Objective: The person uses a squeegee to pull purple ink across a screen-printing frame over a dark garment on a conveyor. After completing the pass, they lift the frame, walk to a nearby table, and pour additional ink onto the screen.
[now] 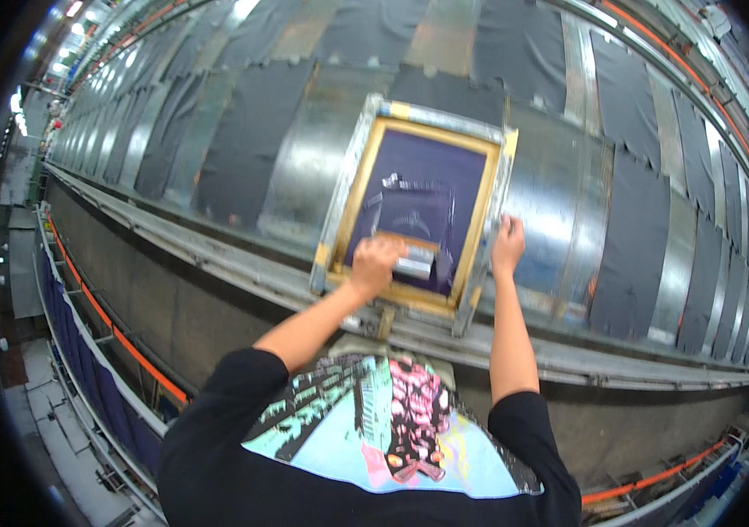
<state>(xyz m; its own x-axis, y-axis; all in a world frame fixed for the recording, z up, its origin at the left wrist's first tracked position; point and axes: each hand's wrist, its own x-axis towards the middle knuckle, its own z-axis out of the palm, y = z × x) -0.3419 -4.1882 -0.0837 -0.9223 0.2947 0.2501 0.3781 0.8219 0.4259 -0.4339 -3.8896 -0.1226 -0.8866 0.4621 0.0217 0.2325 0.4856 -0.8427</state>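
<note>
A screen-printing frame (pixel 358 167), grey outside with a yellow-brown inner border, lies slightly turned on the long table in front of me. Its dark purple mesh (pixel 427 158) carries a squarish outline with a faint curved mark. My left hand (pixel 376 265) is closed around a squeegee (pixel 416 261) with a brown upper edge and a pale blade, low on the mesh. Beside the frame's right edge is my right hand (pixel 508 248), its fingers curled in. Whether they grip the edge or something small cannot be made out.
Dark cloth panels (pixel 247 145) alternate with shiny bare strips (pixel 559 220) along the table. A metal rail (pixel 216 259) runs along its near edge, close to my body. Orange pipes (pixel 111 325) run along the aisle at left and the table's far side.
</note>
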